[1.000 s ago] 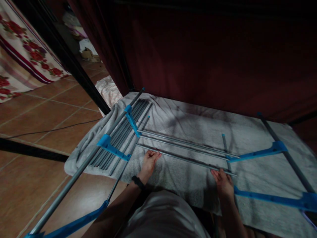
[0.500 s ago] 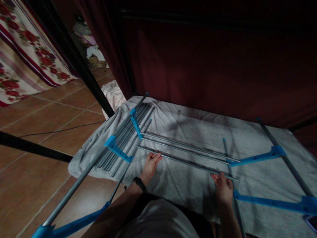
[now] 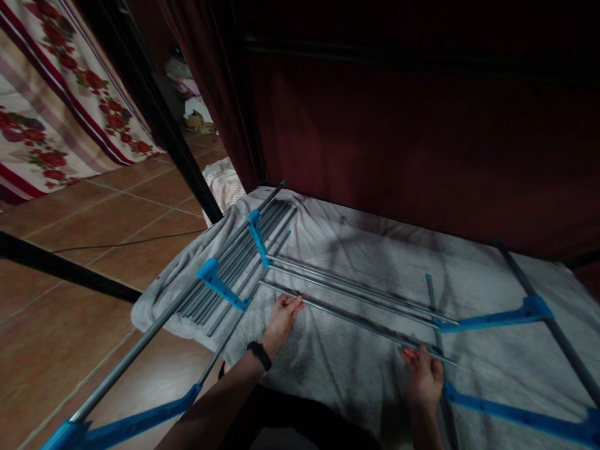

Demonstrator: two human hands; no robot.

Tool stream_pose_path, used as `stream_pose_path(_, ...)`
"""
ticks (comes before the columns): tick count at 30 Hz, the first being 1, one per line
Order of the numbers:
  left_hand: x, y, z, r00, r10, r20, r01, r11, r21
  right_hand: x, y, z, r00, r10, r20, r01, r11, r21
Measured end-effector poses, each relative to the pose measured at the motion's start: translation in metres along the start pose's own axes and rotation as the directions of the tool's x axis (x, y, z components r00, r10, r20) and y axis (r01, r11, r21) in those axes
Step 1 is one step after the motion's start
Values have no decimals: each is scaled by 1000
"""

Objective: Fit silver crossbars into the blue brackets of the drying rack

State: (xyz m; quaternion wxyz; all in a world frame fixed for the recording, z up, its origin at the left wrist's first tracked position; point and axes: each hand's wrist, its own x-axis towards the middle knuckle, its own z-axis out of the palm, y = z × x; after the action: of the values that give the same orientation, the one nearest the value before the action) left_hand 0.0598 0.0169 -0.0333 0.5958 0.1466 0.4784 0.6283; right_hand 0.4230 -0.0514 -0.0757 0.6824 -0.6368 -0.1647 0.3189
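Note:
A thin metal rod point(image 3: 351, 319) lies level between my hands, which grip it near its two ends. My left hand point(image 3: 284, 315), with a black band on the wrist, pinches it towards the left end. Closed on the right part is my right hand point(image 3: 422, 369). Beyond it, two more metal rods point(image 3: 347, 286) run between the left and right sides of a frame. On the left, a grey tube point(image 3: 154, 331) carries blue plastic brackets point(image 3: 220, 285). On the right, another grey tube point(image 3: 569, 353) carries similar blue brackets point(image 3: 497, 315).
A bundle of several grey rods point(image 3: 229, 269) lies at the left end of the grey blanket point(image 3: 347, 369). A dark red fabric panel point(image 3: 398, 144) stands behind. Black poles point(image 3: 70, 269) cross the left side above a tiled floor point(image 3: 94, 300). A flowered curtain point(image 3: 70, 94) hangs far left.
The camera view has shifted slightly, turning a little to the left. Both hands keep hold of the same rod, and the frame's layout looks about the same.

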Motion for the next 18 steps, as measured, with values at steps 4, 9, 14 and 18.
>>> stream_pose_path(4,2,-1,-1,1000,-3,8,3,1000,-7,-3,-1,1,1000,-12,3,12,1000,-6)
stream_pose_path(9,4,-1,-1,1000,-4,24,4,1000,-13,-7,-3,2,1000,-1,26,2,999,-45)
stream_pose_path(14,6,0,-2,999,4,33,-3,1000,-24,-6,0,2,999,-6,48,9,997,-80)
stream_pose_path(18,5,2,-2,999,1,44,0,999,-34,-1,7,1,999,-3,47,4,1000,-23)
